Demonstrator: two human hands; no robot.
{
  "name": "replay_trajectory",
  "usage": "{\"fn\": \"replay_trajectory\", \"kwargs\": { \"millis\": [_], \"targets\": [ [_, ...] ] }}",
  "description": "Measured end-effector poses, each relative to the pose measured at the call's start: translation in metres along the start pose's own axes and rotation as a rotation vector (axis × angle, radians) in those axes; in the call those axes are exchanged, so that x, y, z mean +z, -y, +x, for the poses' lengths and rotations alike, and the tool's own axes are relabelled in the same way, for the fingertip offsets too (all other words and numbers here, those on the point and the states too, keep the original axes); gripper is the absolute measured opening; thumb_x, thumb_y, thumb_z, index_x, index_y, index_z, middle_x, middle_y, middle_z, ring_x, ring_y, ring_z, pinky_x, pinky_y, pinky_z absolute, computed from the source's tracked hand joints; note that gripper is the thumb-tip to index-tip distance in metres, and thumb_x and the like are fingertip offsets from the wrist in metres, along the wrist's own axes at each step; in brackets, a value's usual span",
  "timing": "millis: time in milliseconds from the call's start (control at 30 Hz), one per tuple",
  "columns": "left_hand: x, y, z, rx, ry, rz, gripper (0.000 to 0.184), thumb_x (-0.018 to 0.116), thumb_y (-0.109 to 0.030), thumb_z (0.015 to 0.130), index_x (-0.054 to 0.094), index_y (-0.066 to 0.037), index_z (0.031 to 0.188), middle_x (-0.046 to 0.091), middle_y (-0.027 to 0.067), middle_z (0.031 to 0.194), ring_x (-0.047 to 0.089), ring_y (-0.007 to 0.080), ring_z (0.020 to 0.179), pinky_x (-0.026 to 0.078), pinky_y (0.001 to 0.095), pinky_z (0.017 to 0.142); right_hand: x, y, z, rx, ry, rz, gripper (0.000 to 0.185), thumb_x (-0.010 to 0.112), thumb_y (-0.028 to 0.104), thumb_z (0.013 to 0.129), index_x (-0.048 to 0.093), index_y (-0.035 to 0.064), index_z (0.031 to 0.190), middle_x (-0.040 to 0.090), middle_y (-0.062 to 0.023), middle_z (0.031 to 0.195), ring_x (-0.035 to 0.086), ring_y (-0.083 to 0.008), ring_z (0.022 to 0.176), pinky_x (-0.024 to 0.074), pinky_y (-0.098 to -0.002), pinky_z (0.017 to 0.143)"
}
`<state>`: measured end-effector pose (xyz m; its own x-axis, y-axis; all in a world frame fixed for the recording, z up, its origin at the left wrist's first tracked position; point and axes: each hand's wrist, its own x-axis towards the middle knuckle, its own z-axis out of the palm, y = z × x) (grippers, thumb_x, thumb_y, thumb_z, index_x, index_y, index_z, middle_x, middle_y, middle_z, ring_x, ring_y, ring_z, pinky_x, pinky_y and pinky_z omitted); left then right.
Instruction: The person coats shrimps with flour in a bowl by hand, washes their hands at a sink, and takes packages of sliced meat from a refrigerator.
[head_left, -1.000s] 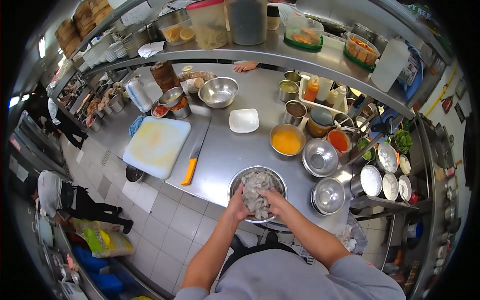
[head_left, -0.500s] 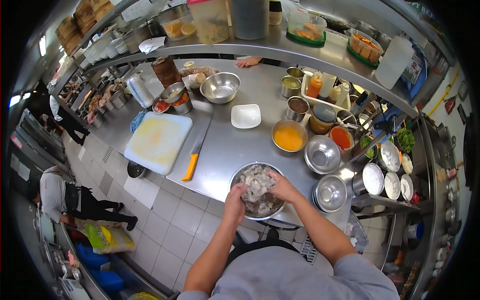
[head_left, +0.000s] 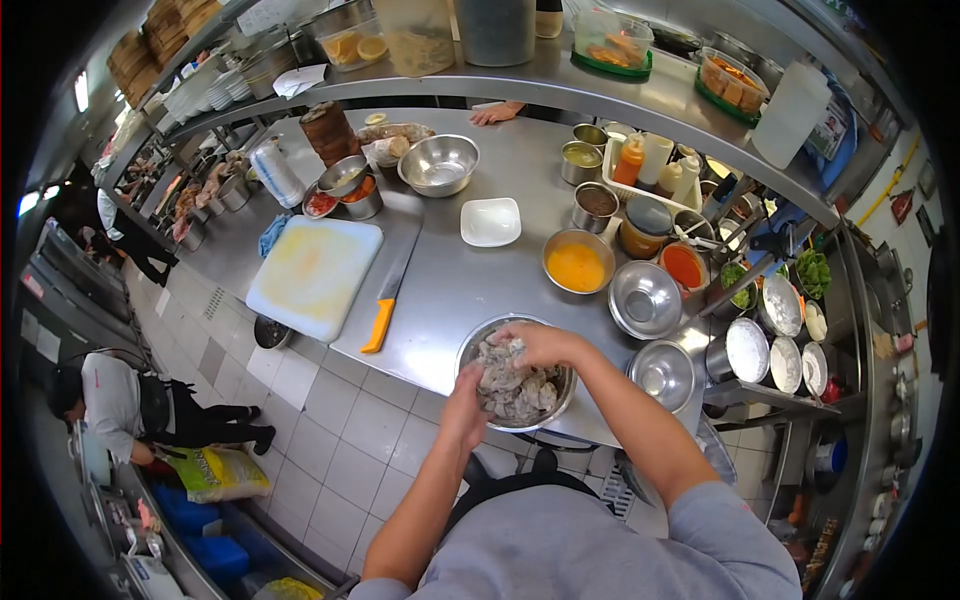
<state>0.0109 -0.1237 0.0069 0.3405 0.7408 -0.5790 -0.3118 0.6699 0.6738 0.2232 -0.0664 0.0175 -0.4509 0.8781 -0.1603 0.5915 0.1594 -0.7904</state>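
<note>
A metal bowl (head_left: 564, 400) at the front edge of the steel table holds a wet, greyish mass of small pieces (head_left: 518, 392). My left hand (head_left: 464, 400) is at the bowl's left side, its fingers curled against the mass. Over the back of the bowl, my right hand (head_left: 535, 345) reaches down into the pieces with bent fingers. The fingertips of both hands are partly hidden among the pieces. Left of the bowl lies a knife with an orange handle (head_left: 378, 326), beside a stained white cutting board (head_left: 314, 277).
Behind the bowl are a white dish (head_left: 491, 222), an orange-filled bowl (head_left: 579, 262) and an empty metal bowl (head_left: 439, 166). More bowls (head_left: 645, 299) stand right. A co-worker's hand (head_left: 497, 113) rests at the far edge, below a shelf (head_left: 480, 88). Another person (head_left: 150, 405) bends at left.
My right hand has moved from the bowl's right side to its back, over the mass. The lifted pieces now lie lower in the bowl. The person at left has shifted.
</note>
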Motion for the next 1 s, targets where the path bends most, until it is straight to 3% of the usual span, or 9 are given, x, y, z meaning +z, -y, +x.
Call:
{"fn": "replay_trajectory", "kwargs": {
  "millis": [133,267,333,467,600,667,767,933,1000],
  "targets": [
    [-0.009,0.019,0.019,-0.172,0.034,-0.192,0.067,0.043,-0.049,0.098,0.023,-0.012,0.151,0.032,0.0127,0.153,0.021,0.0369,0.145,0.013,0.0699,0.109,0.005,-0.004,0.006,0.462,-0.096,0.162,0.071,0.072,0.044,0.082,0.051,0.003,0.135,0.058,-0.0202,0.129,0.053,-0.0296,0.123,0.0427,-0.0358,0.102],
    [-0.004,0.021,0.035,-0.152,0.127,-0.25,0.063,0.034,-0.05,0.101,0.026,-0.013,0.15,0.033,0.0141,0.153,0.033,0.0382,0.14,0.016,0.0701,0.109,0.03,-0.035,0.011,0.545,-0.191,0.338,0.069,0.071,0.045,0.083,0.053,0.0023,0.133,0.06,-0.0189,0.127,0.055,-0.028,0.12,0.0431,-0.0373,0.101],
    [-0.004,0.024,0.039,-0.115,0.114,-0.254,0.059,0.033,-0.047,0.101,0.029,-0.012,0.149,0.038,0.0143,0.15,0.038,0.0366,0.137,0.023,0.0675,0.109,0.038,-0.06,0.02,0.605,0.085,0.787,0.064,0.072,0.037,0.085,0.051,0.004,0.135,0.06,-0.0134,0.129,0.059,-0.0271,0.115,0.0481,-0.0406,0.097],
    [-0.004,0.036,0.045,-0.07,0.156,-0.336,0.056,0.034,-0.043,0.102,0.033,-0.009,0.146,0.043,0.0139,0.146,0.044,0.0342,0.133,0.032,0.0597,0.109,0.042,-0.072,0.015,0.45,0.197,0.888,0.057,0.074,0.028,0.083,0.054,0.0052,0.132,0.063,-0.0096,0.123,0.059,-0.0232,0.114,0.0506,-0.0403,0.094],
    [-0.001,0.031,0.028,0.078,0.178,-0.276,0.051,0.038,-0.039,0.101,0.041,-0.005,0.139,0.049,0.0129,0.141,0.05,0.0305,0.128,0.039,0.049,0.107,0.015,-0.031,-0.003,0.363,0.17,0.762,0.049,0.076,0.016,0.075,0.061,0.0074,0.121,0.067,-0.0085,0.114,0.063,-0.0228,0.104,0.0514,-0.0376,0.09],
    [0.001,0.029,0.023,0.136,0.198,-0.251,0.049,0.04,-0.038,0.101,0.044,-0.004,0.137,0.051,0.0123,0.139,0.05,0.0294,0.127,0.039,0.0471,0.107,0.01,-0.035,-0.001,0.057,0.068,0.214,0.05,0.074,0.012,0.071,0.061,0.0044,0.119,0.067,-0.0086,0.111,0.063,-0.0212,0.102,0.0499,-0.0346,0.09],
    [0.002,0.014,0.021,0.278,0.198,-0.169,0.038,0.048,-0.034,0.1,0.056,-0.005,0.124,0.054,0.0075,0.129,0.046,0.0195,0.124,0.033,0.0382,0.107,0.004,-0.028,0.0,0.014,-0.012,0.006,0.05,0.07,0.008,0.068,0.059,0.0005,0.116,0.067,-0.0172,0.108,0.063,-0.0305,0.104,0.0482,-0.0387,0.091],
    [0.016,-0.033,0.012,0.198,0.241,-0.024,0.046,0.043,-0.043,0.102,0.055,-0.006,0.127,0.05,0.0076,0.135,0.042,0.0224,0.128,0.03,0.0478,0.107,-0.006,0.01,-0.009,0.041,-0.26,-0.155,0.043,0.065,0.005,0.071,0.057,0.0017,0.113,0.064,-0.0231,0.108,0.06,-0.0398,0.103,0.0482,-0.0433,0.091],
    [0.02,-0.052,0.007,0.071,0.195,0.191,0.06,0.037,-0.054,0.101,0.05,-0.005,0.133,0.043,0.0135,0.143,0.035,0.0347,0.133,0.026,0.0546,0.109,-0.003,0.02,-0.012,0.104,-0.283,-0.142,0.042,0.066,0.005,0.072,0.056,0.0024,0.113,0.063,-0.0229,0.108,0.06,-0.0396,0.104,0.048,-0.0431,0.091]
  ]
}}
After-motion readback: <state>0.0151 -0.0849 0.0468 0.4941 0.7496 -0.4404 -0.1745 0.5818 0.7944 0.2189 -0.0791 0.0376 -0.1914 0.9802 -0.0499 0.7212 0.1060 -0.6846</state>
